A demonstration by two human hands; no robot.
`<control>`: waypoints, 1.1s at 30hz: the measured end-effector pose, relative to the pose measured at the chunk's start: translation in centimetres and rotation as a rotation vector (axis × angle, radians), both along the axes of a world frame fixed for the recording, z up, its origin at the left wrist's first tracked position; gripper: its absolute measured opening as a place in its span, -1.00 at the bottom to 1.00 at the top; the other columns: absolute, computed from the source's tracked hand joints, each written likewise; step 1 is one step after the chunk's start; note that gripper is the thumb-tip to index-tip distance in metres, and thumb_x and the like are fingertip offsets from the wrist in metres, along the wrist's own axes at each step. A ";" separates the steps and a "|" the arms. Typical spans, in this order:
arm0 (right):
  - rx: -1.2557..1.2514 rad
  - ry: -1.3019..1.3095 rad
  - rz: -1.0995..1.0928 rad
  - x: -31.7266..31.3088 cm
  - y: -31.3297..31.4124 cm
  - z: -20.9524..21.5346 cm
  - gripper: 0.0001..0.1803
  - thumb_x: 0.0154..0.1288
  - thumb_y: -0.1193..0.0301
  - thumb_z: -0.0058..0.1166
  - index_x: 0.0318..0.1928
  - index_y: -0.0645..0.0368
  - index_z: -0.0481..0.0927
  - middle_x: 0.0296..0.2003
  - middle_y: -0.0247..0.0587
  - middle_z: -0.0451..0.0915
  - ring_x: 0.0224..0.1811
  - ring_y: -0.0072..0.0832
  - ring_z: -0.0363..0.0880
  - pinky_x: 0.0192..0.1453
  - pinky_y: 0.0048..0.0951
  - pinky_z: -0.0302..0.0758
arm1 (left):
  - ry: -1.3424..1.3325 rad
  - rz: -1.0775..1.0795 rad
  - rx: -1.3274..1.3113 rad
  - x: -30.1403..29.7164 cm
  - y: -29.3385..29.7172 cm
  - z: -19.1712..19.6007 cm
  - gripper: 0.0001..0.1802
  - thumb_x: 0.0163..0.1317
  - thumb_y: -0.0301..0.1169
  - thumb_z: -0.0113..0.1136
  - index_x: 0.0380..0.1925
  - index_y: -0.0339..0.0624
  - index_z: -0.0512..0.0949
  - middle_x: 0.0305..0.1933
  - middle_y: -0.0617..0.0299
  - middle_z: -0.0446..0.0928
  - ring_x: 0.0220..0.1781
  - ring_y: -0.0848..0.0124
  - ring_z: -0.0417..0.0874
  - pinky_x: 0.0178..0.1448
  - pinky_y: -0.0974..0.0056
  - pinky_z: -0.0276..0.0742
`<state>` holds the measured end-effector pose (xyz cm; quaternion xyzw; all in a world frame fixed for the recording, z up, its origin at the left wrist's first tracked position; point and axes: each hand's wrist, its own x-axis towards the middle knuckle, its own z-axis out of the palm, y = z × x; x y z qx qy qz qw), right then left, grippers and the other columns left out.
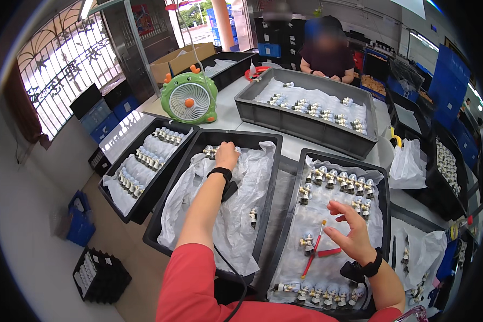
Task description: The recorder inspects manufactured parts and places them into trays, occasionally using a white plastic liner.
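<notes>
My left hand [228, 155] reaches to the far end of the middle black tray [154, 221], its fingers bunched over a short row of small brass-and-black valve fittings [210, 152]. What those fingers pinch is hidden beneath them. Above the right black tray [290, 214], my right hand [354, 236] is open, thumb and fingers apart with nothing between them. Beside it a small brush with a red handle [309, 263] lies on the white liner, next to a flat red piece [329, 253]. A lone fitting [306, 243] stands left of the brush. Rows of valve fittings [341, 180] line the tray's far end.
Another fitting-filled black tray [125, 216] stands at left. A green fan [189, 102] and a large grey bin [306, 126] of fittings stand beyond. Across the table sits a person [327, 56]. A white plastic bag [408, 166] hangs at right. A black cable [232, 268] crosses the middle tray.
</notes>
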<state>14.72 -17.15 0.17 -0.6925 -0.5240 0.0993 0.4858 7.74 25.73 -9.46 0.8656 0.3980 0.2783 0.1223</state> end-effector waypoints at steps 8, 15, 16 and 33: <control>-0.011 0.003 0.010 -0.2 -0.1 -0.1 -0.45 0.00 0.48 0.23 0.08 0.17 0.43 -0.08 -0.18 0.53 -0.12 -0.43 0.52 -0.09 -0.45 0.44 | 0.183 0.042 -0.001 -0.6 -0.6 0.7 -0.67 -0.10 -0.28 0.33 -0.35 -0.25 0.59 -0.18 -0.07 0.48 -0.12 0.03 0.54 -0.04 0.10 0.47; 0.099 0.176 -0.159 2.5 -0.1 -0.4 -0.58 0.13 0.47 0.11 0.05 0.22 0.45 -0.12 -0.19 0.57 -0.10 -0.53 0.51 -0.07 -0.51 0.42 | 0.206 -0.332 0.045 -1.5 -2.0 1.8 -0.63 0.10 -0.15 0.13 -0.20 -0.17 0.59 -0.14 0.00 0.52 -0.08 0.07 0.54 0.00 0.14 0.43; 0.123 0.221 -0.170 3.0 -0.4 -0.3 -0.59 0.15 0.46 0.10 0.05 0.22 0.46 -0.12 -0.19 0.57 -0.10 -0.54 0.51 -0.07 -0.52 0.42 | 0.340 -0.420 0.014 -1.4 -1.7 1.8 -0.62 0.10 -0.13 0.13 -0.19 -0.14 0.60 -0.16 -0.01 0.53 -0.08 0.07 0.54 0.01 0.12 0.43; -0.751 -0.595 -0.246 11.7 -1.0 -2.5 -0.41 -0.24 0.30 0.28 -0.06 0.09 0.50 -0.06 -0.10 0.49 0.06 -0.17 0.40 0.03 -0.02 0.33 | 0.111 -0.940 -0.496 -7.2 -13.9 15.8 -0.60 0.23 -0.36 0.10 0.05 -0.25 0.43 0.14 0.21 0.41 0.12 0.44 0.42 0.15 0.32 0.32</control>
